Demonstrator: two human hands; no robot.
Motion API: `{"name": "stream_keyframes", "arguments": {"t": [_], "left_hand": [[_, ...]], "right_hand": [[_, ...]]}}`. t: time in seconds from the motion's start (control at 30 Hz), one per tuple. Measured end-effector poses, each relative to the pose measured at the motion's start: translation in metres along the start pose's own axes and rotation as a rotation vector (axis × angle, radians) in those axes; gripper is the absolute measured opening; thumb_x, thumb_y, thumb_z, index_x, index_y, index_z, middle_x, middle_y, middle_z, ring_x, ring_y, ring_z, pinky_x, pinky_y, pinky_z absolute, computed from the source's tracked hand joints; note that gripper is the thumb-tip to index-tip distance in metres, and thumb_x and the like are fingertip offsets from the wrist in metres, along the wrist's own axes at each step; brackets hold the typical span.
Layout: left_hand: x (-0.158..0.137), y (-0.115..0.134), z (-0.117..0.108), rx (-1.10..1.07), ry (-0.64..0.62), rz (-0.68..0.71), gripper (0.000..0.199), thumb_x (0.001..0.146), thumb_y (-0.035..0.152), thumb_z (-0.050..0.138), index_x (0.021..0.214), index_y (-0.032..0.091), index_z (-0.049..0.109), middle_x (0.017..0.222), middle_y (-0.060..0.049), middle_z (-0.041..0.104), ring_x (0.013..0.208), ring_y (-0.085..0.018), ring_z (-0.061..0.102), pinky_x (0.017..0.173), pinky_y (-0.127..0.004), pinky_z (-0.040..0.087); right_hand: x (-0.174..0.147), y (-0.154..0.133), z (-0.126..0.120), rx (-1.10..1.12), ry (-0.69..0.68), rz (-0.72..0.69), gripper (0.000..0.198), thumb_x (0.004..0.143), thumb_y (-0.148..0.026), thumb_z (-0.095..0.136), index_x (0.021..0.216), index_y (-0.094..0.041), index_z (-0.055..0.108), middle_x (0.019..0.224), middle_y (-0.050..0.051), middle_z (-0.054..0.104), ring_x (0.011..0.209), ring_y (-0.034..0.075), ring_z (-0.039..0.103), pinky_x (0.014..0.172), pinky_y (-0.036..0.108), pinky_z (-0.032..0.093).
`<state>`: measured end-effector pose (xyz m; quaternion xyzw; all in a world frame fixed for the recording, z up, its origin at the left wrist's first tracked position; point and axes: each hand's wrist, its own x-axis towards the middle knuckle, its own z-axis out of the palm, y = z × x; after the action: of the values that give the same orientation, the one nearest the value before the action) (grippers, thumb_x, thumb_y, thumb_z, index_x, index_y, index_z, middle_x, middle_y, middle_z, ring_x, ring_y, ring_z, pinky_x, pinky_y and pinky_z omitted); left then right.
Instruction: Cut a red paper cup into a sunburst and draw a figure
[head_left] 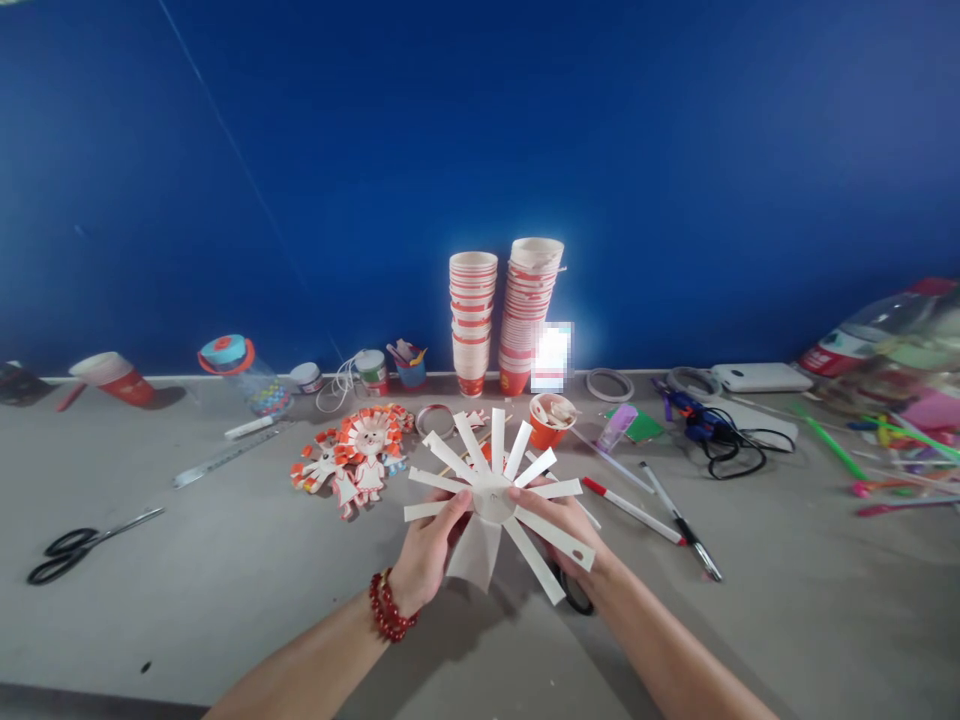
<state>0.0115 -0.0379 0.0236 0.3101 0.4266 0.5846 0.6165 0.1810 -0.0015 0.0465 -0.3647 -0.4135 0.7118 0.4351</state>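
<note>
From where I stand, the cut paper cup (493,508) is up in both hands, on the near side of the orange cup (547,437) and a little to its left. Its round base sits squarely between the two thumbs, so neither hand is nearer. It has no single long axis: narrow strips fan out all round, and one broad panel points back toward the person. The left hand (429,553) pinches one edge of the base, the right hand (564,528) the opposite edge; the fingers underneath are mostly hidden.

Beneath is a grey tabletop (262,620). Behind the orange cup rise two leaning-close piles, the left stack (472,330) and the right stack (523,322), before a blue wall (337,150). Left of the orange cup lie paper figures (367,450) and, well apart, scissors (82,543); to its right, nearer the person, a red marker (634,510) and a black pen (682,525).
</note>
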Motion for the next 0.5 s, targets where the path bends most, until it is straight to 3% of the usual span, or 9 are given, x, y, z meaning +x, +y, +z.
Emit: {"name": "stream_keyframes", "arguments": {"t": [0.17, 0.37, 0.5], "left_hand": [[-0.001, 0.0, -0.001, 0.115, -0.097, 0.011, 0.031, 0.077, 0.041, 0.075, 0.099, 0.019, 0.072, 0.111, -0.009, 0.072, 0.108, -0.028, 0.065, 0.099, -0.041, 0.048], [-0.003, -0.001, 0.001, 0.154, -0.126, 0.056, 0.038, 0.079, 0.042, 0.073, 0.108, 0.018, 0.07, 0.117, -0.011, 0.07, 0.113, -0.03, 0.062, 0.103, -0.045, 0.044], [-0.004, -0.003, 0.003, 0.182, -0.156, 0.057, 0.042, 0.079, 0.04, 0.073, 0.115, 0.018, 0.068, 0.12, -0.011, 0.069, 0.116, -0.03, 0.061, 0.106, -0.046, 0.043]], "right_hand": [[0.0, -0.005, -0.003, -0.023, -0.007, -0.024, 0.029, 0.072, -0.045, 0.077, 0.086, -0.02, 0.076, 0.094, 0.011, 0.076, 0.095, 0.035, 0.07, 0.09, 0.046, 0.053], [0.001, -0.003, -0.005, -0.033, 0.051, -0.038, 0.03, 0.071, -0.05, 0.077, 0.078, -0.022, 0.073, 0.079, 0.009, 0.075, 0.083, 0.034, 0.071, 0.072, 0.042, 0.056], [0.005, 0.005, -0.008, 0.024, 0.103, -0.002, 0.029, 0.064, -0.045, 0.085, 0.07, -0.019, 0.072, 0.069, 0.006, 0.072, 0.068, 0.026, 0.067, 0.062, 0.034, 0.053]]}}
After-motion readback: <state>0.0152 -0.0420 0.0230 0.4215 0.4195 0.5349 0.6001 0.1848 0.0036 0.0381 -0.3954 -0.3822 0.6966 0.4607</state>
